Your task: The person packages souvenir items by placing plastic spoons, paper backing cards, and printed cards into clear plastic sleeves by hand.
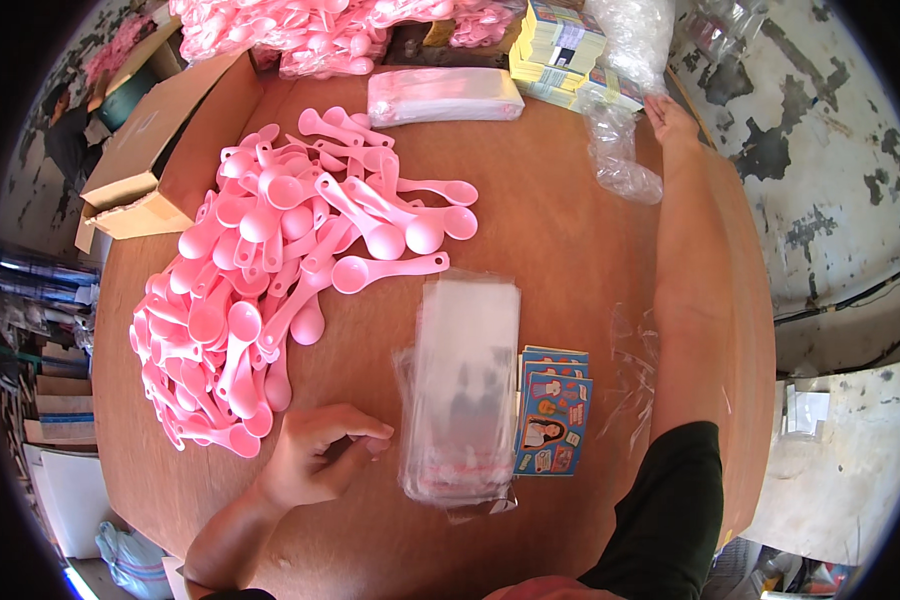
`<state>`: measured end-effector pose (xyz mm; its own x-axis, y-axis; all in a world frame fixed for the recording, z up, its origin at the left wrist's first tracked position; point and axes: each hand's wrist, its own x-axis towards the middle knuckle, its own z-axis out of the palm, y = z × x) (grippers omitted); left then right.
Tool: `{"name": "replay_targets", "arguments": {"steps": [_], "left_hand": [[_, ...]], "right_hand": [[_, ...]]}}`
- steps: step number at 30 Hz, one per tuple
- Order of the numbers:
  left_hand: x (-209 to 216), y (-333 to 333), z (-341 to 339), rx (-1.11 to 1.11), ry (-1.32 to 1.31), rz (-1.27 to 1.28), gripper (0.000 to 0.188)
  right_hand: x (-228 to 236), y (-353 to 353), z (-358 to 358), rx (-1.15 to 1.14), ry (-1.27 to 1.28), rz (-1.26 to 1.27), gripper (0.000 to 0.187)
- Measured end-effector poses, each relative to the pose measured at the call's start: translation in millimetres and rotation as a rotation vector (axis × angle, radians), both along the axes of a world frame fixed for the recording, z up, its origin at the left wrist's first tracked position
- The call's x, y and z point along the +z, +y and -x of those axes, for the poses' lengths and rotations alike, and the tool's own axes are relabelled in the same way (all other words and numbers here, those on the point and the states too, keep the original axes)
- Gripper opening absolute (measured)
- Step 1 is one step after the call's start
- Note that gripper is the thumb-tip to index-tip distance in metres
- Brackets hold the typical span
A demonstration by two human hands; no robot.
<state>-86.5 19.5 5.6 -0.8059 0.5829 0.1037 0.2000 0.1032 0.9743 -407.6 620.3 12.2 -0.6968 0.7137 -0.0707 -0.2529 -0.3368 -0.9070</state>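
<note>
My left hand hovers over the near table between the pink spoons and the bags. Its fingers are curled, with the index finger and thumb bent toward each other and nothing visible in them. My right arm stretches far to the back right, where my right hand has its fingers extended beside crumpled clear plastic and the end of a bundle of cards. A stack of clear plastic bags lies in front of me. Several blue illustrated cards are fanned against its right side.
Many pink measuring spoons are heaped on the left of the table. An open cardboard box stands behind them. At the back are another pack of clear bags, banded card stacks and bagged pink spoons. A peeling wall rises at right.
</note>
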Motion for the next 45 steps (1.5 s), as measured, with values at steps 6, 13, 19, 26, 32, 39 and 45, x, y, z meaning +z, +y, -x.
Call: {"name": "replay_targets", "arguments": {"steps": [6, 13, 19, 26, 32, 39, 45], "left_hand": [[2.6, -1.1, 1.8, -0.035, 0.003, -0.012, 0.015], [-0.6, -2.4, -0.5, -0.032, -0.022, -0.040, 0.014], [-0.8, -1.3, -1.0, -0.033, -0.015, -0.027, 0.012], [1.0, -0.8, -1.3, -0.041, -0.060, -0.018, 0.012], [-13.0, -8.5, -0.7, -0.017, -0.014, -0.168, 0.022], [108.3, 23.1, 30.9, 0.076, -0.058, -0.572, 0.093], [173.0, 11.2, 56.6, 0.009, -0.212, -0.794, 0.102]], "right_hand": [[21.4, 7.5, -9.8, -0.096, 0.258, -0.067, 0.023], [72.3, 6.4, -40.6, -0.134, 0.397, -0.211, 0.020], [120.7, 10.4, -78.0, -0.099, 0.433, -0.374, 0.025], [160.5, 18.1, -147.7, -0.088, 0.570, -0.386, 0.033], [158.6, 2.4, -215.1, 0.050, 0.665, -0.350, 0.031], [97.3, -68.3, -262.2, 0.301, 0.633, -0.193, 0.025], [28.6, -171.9, -237.4, 0.490, 0.541, -0.085, 0.026]]}}
